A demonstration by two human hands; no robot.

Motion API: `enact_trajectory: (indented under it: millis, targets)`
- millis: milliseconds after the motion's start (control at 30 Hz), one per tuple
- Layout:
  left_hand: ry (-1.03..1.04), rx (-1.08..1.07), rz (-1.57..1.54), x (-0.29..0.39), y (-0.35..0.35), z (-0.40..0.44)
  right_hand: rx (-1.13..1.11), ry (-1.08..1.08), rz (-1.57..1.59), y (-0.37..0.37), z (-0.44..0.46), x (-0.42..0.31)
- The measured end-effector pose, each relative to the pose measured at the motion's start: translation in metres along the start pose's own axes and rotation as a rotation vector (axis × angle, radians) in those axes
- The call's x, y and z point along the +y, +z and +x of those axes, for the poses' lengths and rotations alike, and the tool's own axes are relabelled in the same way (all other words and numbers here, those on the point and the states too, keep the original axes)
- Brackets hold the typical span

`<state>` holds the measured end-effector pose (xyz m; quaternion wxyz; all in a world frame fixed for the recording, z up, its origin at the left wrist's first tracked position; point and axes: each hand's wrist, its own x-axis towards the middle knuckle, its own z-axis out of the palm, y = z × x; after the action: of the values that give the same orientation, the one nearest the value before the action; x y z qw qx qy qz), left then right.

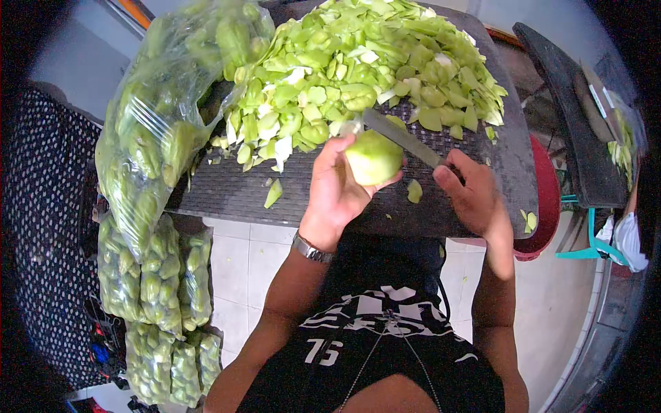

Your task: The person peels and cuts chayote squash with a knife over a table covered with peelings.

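My left hand (337,182), with a metal watch on its wrist, is wrapped round a pale green, partly peeled chayote (375,160). In my right hand (471,189) is a knife (406,139), its blade pointing up and left across the top of the chayote. Whether the edge touches the flesh I cannot tell. Just beyond both hands a big heap of green chayote slices and peelings (344,76) covers much of the dark woven-pattern table (241,196). Loose pieces lie near the table's front edge.
A clear plastic bag of whole chayotes (148,138) hangs over the table's left corner. More filled bags (158,275) stack on the tiled floor below. To the right are a red tub (544,199), a turquoise stool (589,237) and another dark table (571,117) with a knife.
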<state>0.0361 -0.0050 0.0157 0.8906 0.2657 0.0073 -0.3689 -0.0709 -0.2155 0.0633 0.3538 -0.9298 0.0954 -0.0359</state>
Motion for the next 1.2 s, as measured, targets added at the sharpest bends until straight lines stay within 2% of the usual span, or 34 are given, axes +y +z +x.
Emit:
enact_trajectory:
  millis: [67, 167, 200, 267, 433, 567, 633, 667, 733, 800, 867, 967, 1033, 1133, 1200]
  targets:
    - [-0.043, -0.011, -0.016, 0.004, 0.018, -0.009, 0.025, -0.013, -0.024, -0.003, -0.003, -0.007]
    - [-0.106, -0.03, -0.122, -0.006, -0.008, 0.0, 0.051, -0.12, -0.227, 0.003, -0.013, -0.02]
    - [-0.134, 0.002, -0.02, -0.007, -0.002, -0.002, 0.063, -0.161, -0.242, 0.008, -0.015, -0.023]
    - [-0.103, 0.001, -0.035, -0.017, 0.006, -0.003, 0.089, -0.242, -0.27, 0.02, -0.018, -0.026]
    - [-0.042, 0.075, -0.059, -0.031, 0.008, -0.003, 0.124, -0.277, -0.314, 0.024, -0.015, -0.025]
    - [-0.051, -0.013, -0.088, -0.032, -0.004, -0.002, 0.179, -0.336, -0.302, 0.025, -0.007, -0.017]
    - [-0.089, -0.102, -0.112, -0.023, -0.006, -0.014, 0.128, -0.066, -0.319, 0.017, 0.008, -0.003]
    - [-0.056, -0.008, 0.075, -0.018, 0.007, -0.021, 0.102, 0.071, -0.325, 0.011, 0.018, 0.008]
    - [-0.044, -0.032, 0.065, -0.017, 0.016, -0.031, 0.093, 0.094, -0.111, -0.001, 0.042, 0.05]
    - [-0.078, -0.048, 0.03, -0.014, 0.009, -0.03, 0.077, -0.03, -0.068, 0.001, 0.05, 0.082]
    - [-0.016, 0.083, -0.026, -0.016, 0.008, -0.018, 0.011, -0.131, -0.101, -0.005, 0.056, 0.093]
    - [0.03, 0.175, -0.027, -0.017, 0.0, -0.007, 0.014, 0.153, -0.073, -0.005, 0.04, 0.039]
    - [0.03, 0.243, 0.011, -0.016, 0.008, -0.008, -0.02, -0.001, -0.165, 0.0, 0.018, 0.002]
    - [-0.005, 0.13, -0.075, -0.022, -0.01, -0.005, 0.022, -0.2, -0.246, 0.02, 0.001, -0.021]
    - [0.047, 0.158, -0.017, -0.027, -0.013, -0.003, 0.031, -0.259, -0.291, 0.023, 0.001, -0.028]
